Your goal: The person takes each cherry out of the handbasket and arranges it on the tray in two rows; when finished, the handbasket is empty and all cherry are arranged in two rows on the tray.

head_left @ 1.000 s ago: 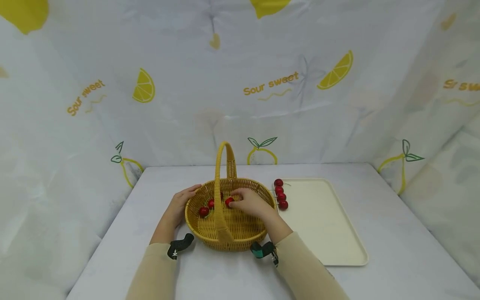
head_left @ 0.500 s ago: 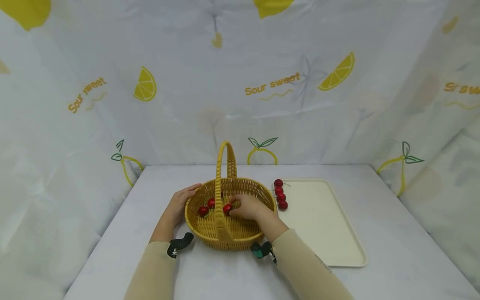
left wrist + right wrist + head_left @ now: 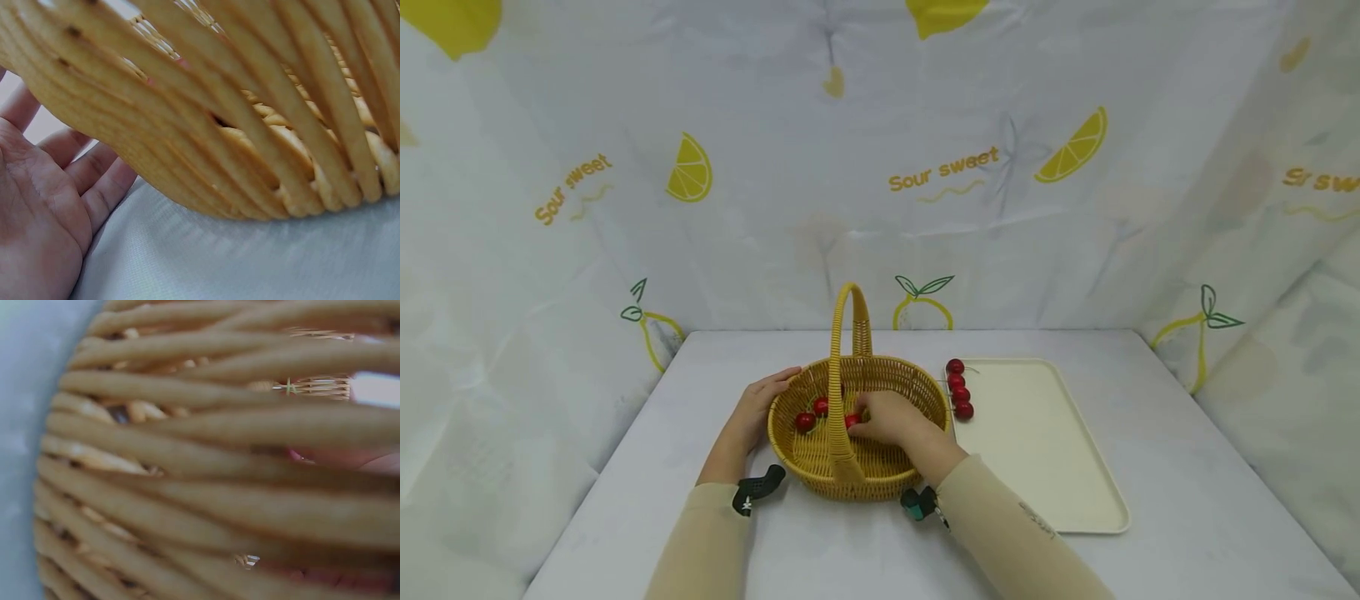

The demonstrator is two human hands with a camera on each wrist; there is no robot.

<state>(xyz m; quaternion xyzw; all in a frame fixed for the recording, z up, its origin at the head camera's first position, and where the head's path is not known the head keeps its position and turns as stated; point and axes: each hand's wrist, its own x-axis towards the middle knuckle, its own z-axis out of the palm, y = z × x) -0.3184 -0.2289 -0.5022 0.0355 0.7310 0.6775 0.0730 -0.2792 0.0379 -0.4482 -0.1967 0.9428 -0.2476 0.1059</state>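
Note:
A yellow wicker basket with a tall arched handle stands in the middle of the table in the head view. My left hand rests against its left outer side; in the left wrist view the fingers extend along the woven wall. Reaching over the right rim, my right hand pinches a red cherry low inside the basket, just right of the handle. Left of the handle lie two more cherries, a nearer cherry and a farther cherry. Basket weave mostly hides the right fingers in the right wrist view.
A cream tray lies right of the basket. Several cherries line its left edge near the back corner, with thin stems. Printed white cloth hangs behind and beside the white table.
My right hand has moved slightly left and down inside the basket with the cherry, toward the near foot of the handle. My left hand stays at the basket's side.

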